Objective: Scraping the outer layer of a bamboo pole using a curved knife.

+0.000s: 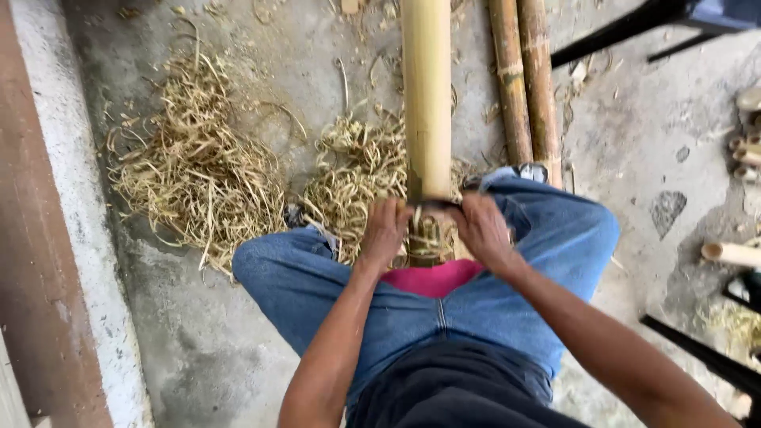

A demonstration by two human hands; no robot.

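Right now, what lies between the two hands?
In the head view, the bamboo pole passes between the left hand and right hand, under a dark blade.

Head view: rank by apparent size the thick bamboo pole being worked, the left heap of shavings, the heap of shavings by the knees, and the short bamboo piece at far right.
1. Left heap of shavings and thick bamboo pole: too alike to rank.
2. Heap by the knees.
3. Short bamboo piece.

Bamboo pole (426,95) cut off at top edge (near end behind hands (434,230)).
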